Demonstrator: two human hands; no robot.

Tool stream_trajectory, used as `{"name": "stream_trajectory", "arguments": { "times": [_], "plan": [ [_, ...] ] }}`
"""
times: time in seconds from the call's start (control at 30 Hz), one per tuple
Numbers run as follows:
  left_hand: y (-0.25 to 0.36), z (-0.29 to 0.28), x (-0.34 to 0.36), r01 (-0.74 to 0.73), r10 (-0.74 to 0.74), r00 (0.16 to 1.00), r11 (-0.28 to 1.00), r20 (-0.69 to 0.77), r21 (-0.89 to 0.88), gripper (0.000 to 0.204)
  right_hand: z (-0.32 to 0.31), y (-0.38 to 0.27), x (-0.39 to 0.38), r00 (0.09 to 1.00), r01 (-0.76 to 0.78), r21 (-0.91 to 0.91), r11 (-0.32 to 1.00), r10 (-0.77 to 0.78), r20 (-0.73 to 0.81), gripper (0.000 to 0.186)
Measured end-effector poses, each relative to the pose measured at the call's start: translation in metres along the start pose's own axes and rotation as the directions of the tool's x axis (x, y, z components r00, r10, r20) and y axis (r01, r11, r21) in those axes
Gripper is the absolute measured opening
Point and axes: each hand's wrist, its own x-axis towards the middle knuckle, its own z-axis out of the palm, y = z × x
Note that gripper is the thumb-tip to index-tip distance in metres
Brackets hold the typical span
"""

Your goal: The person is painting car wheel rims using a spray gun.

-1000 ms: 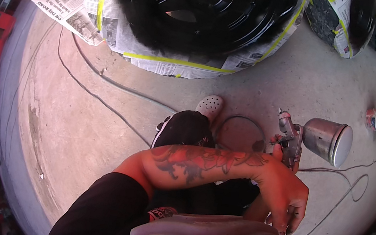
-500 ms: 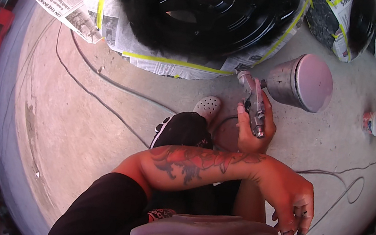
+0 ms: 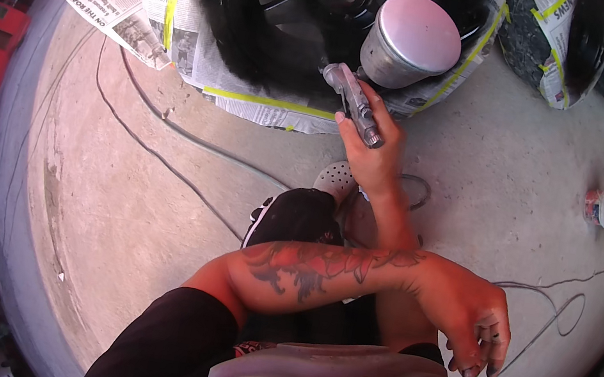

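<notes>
A spray gun (image 3: 357, 101) with a round metal cup (image 3: 409, 59) and pale lid is gripped in my right hand (image 3: 377, 153). Its nozzle end is over the lower edge of a glossy black wheel (image 3: 262, 40), and the cup hides part of the wheel's right side. Newspaper (image 3: 267, 112) held by yellow tape surrounds the wheel. My tattooed left forearm crosses over my right arm. At its end, my left hand (image 3: 467, 317) hangs loosely at the right, fingers slightly bent and apart, holding nothing.
More newspaper-masked wheels (image 3: 553, 47) stand at the upper right. A small paint-smeared tub (image 3: 601, 207) sits on the concrete floor (image 3: 159, 190). One hose (image 3: 199, 142) runs across the left floor, and a cable (image 3: 563, 309) loops on the right. My clog-shod foot (image 3: 335, 179) is below the wheel.
My right hand has carried the spray gun up and to the left, so its cup now overlaps the wheel. My left hand hangs in nearly the same place.
</notes>
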Motion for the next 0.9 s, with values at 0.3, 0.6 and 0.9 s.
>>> {"name": "stream_trajectory", "arguments": {
  "times": [0.3,0.6,0.9],
  "plan": [
    [0.003,-0.003,-0.004,0.017,-0.015,0.999,0.999,-0.037,0.05,0.039,-0.066,0.01,-0.047,0.83,-0.207,0.097,0.974,0.227,-0.51,0.04],
    [-0.012,-0.003,0.005,0.11,-0.104,0.993,0.986,-0.052,0.122,0.044,-0.078,-0.004,-0.089,0.771,-0.306,0.277,0.911,0.408,-0.489,0.051],
    [-0.009,0.002,0.0,0.162,-0.152,0.985,0.978,-0.077,0.133,0.045,-0.075,-0.005,-0.12,0.767,-0.358,0.218,0.908,0.42,-0.485,0.048]
  ]
}}
